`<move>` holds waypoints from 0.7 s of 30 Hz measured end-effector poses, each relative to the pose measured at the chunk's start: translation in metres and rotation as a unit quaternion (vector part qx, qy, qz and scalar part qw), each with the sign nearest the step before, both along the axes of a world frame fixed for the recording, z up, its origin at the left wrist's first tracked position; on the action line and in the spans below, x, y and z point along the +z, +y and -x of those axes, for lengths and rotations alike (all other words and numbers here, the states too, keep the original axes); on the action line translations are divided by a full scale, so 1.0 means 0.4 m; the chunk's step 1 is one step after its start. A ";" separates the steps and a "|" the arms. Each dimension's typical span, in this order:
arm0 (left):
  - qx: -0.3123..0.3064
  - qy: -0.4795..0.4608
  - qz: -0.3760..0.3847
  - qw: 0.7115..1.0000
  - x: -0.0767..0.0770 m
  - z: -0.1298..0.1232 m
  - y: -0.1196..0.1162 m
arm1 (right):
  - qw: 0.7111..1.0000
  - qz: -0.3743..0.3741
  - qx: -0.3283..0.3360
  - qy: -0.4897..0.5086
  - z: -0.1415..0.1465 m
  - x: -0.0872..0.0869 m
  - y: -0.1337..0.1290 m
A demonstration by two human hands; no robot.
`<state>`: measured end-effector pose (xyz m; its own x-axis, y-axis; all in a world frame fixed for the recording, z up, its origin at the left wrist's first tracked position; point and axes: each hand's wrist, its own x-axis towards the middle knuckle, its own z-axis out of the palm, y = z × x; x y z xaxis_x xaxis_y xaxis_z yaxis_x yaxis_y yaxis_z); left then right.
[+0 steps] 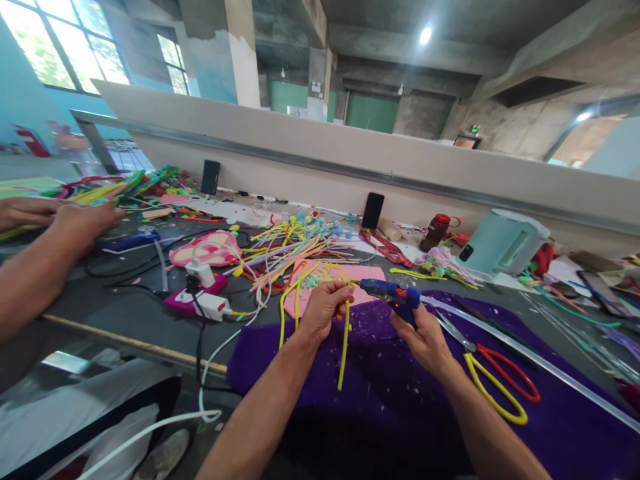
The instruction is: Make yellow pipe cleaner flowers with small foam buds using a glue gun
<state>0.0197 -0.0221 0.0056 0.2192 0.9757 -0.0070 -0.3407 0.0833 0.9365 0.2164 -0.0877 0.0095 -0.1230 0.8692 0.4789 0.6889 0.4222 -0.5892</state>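
Observation:
My left hand is closed in a pinch on a yellow pipe cleaner, whose free end hangs down over the purple cloth. In my right hand is a blue hot glue gun, fingers wrapped round its handle. Its nozzle points left and reaches the yellow piece at my left fingertips; whether they touch is too small to tell. A long clear glue stick runs out of the gun's back. Under my hands lies a pink sheet with small yellow and green pieces.
Red-and-yellow-handled scissors lie right of my right hand. A magenta power strip with cords sits left. Behind are bundled pipe cleaners, a phone, a bottle and a pale green box. A co-worker's arms reach in from the left.

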 end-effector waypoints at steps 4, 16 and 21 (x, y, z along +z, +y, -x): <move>-0.002 -0.010 0.007 1.000 0.002 0.001 0.001 | 0.998 0.025 0.013 0.063 0.000 0.010 0.000; -0.131 -0.109 0.069 0.983 0.018 0.027 0.002 | 0.932 0.231 -0.038 0.277 -0.050 -0.037 0.158; -0.130 -0.115 0.068 0.982 0.024 0.032 -0.001 | 0.941 0.247 -0.076 0.219 -0.080 -0.073 0.204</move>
<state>0.0071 -0.0224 0.0154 0.4718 0.8799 -0.0556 -0.4920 0.3151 0.8115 0.2483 -0.0061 -0.0196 0.1350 0.9908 -0.0125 0.3652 -0.0615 -0.9289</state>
